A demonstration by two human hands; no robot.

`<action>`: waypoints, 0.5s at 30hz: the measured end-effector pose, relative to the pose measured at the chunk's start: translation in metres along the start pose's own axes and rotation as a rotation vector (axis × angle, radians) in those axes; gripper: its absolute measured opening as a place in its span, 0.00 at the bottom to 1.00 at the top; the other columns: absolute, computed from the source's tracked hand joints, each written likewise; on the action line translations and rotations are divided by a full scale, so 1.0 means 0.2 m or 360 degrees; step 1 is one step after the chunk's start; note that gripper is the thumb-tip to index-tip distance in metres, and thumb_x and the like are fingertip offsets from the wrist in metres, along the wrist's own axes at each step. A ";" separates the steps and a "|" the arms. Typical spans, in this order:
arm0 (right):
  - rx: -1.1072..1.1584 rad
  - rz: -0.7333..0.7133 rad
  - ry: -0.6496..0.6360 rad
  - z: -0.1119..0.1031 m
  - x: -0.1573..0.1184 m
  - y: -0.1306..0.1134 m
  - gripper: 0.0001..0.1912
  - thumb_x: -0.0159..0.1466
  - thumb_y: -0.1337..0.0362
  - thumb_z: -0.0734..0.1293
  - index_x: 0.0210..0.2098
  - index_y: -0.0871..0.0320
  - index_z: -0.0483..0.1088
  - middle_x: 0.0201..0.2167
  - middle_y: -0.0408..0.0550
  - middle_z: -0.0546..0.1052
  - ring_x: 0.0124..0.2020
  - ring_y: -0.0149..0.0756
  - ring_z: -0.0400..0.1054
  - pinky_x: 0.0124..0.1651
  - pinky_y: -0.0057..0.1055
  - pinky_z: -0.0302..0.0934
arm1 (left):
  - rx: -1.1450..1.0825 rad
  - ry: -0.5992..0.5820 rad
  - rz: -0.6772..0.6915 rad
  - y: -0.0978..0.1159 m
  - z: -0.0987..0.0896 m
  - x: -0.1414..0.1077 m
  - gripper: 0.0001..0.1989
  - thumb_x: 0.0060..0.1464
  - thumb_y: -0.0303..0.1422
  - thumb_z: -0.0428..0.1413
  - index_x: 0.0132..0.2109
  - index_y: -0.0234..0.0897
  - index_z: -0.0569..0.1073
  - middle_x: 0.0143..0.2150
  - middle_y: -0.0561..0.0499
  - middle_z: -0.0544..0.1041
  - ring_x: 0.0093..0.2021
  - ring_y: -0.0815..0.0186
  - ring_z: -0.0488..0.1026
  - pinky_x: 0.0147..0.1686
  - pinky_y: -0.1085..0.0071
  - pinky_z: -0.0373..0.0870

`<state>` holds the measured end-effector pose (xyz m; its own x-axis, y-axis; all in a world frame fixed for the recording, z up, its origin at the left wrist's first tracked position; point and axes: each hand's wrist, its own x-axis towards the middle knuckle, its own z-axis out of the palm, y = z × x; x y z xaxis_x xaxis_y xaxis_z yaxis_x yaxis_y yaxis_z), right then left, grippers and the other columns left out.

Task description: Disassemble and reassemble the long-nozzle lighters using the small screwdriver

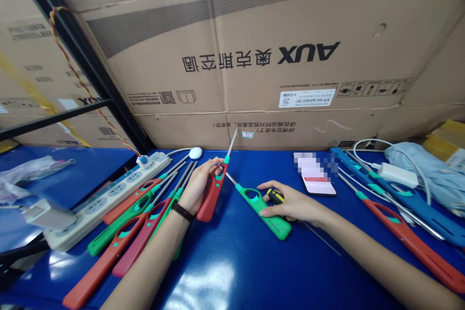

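Note:
My left hand [198,181] is closed round a red long-necked gas lighter [208,204], its metal tube pointing up and away. My right hand [286,202] has a black-and-yellow screwdriver [275,196] tucked in its grip, the thin shaft sticking out behind toward the lower right. Thumb and forefinger of that same hand are also on a green gas lighter [275,224] with a turquoise trigger, which lies at a slant over the blue table. The green lighter's tube tip ends close by the red one. Part of the screwdriver is hidden by my fingers.
Several red and green lighters [103,256] lie left, beside a white power strip [109,197] with a charger. To the right are a phone [315,174], a red lighter [403,232], blue lighters [425,215] and a white cable. A large cardboard box [247,87] stands behind the blue table [232,271].

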<state>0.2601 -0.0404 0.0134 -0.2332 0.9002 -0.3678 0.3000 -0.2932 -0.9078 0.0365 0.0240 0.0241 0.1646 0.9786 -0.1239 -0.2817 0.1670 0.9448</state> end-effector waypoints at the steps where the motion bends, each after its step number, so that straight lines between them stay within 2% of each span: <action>1: 0.0074 0.0059 -0.0010 0.01 0.00 -0.01 0.31 0.49 0.62 0.74 0.51 0.56 0.62 0.37 0.43 0.71 0.19 0.20 0.58 0.16 0.19 0.46 | -0.0046 0.0002 -0.0005 0.00 0.00 0.00 0.15 0.46 0.41 0.61 0.38 0.34 0.75 0.21 0.59 0.66 0.18 0.76 0.62 0.17 0.80 0.57; 4: 0.0192 0.0096 0.0065 0.08 0.02 -0.05 0.28 0.54 0.62 0.71 0.53 0.60 0.62 0.28 0.40 0.70 0.16 0.19 0.53 0.14 0.18 0.41 | -0.0176 -0.0001 -0.0026 0.02 0.01 -0.02 0.14 0.48 0.41 0.59 0.37 0.34 0.74 0.21 0.58 0.67 0.18 0.75 0.63 0.17 0.79 0.59; 8: 0.0191 0.0121 0.0012 0.18 0.02 -0.07 0.25 0.60 0.61 0.66 0.55 0.61 0.62 0.12 0.31 0.59 0.11 0.20 0.46 0.14 0.18 0.37 | -0.0270 -0.0036 -0.0061 0.05 0.03 -0.05 0.13 0.51 0.39 0.56 0.38 0.34 0.74 0.24 0.55 0.71 0.20 0.72 0.68 0.19 0.78 0.64; 12: 0.0142 0.0137 -0.0325 0.20 -0.02 -0.06 0.23 0.59 0.56 0.67 0.52 0.59 0.68 0.08 0.32 0.59 0.09 0.21 0.44 0.12 0.19 0.36 | -0.0296 -0.0088 -0.0067 0.06 0.05 -0.07 0.14 0.53 0.39 0.53 0.41 0.33 0.74 0.30 0.50 0.75 0.28 0.67 0.73 0.26 0.75 0.69; 14: 0.0104 0.0096 -0.0327 0.17 -0.04 -0.06 0.23 0.59 0.56 0.67 0.51 0.59 0.69 0.09 0.32 0.58 0.09 0.21 0.44 0.12 0.19 0.37 | -0.0298 -0.0145 -0.0038 0.05 0.04 -0.06 0.15 0.53 0.39 0.52 0.43 0.32 0.74 0.33 0.48 0.76 0.32 0.65 0.74 0.31 0.74 0.70; 15: 0.0095 0.0067 -0.0240 0.15 -0.05 -0.05 0.23 0.59 0.56 0.67 0.51 0.59 0.69 0.09 0.31 0.57 0.10 0.21 0.45 0.12 0.19 0.37 | -0.0282 -0.0182 -0.0013 0.05 0.04 -0.06 0.16 0.53 0.39 0.52 0.43 0.32 0.74 0.35 0.48 0.76 0.34 0.65 0.74 0.33 0.73 0.70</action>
<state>0.2312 -0.0561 0.0210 -0.3588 0.8295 -0.4280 0.2581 -0.3525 -0.8995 0.0400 0.0122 0.0374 0.2711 0.9587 -0.0865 -0.4399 0.2033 0.8747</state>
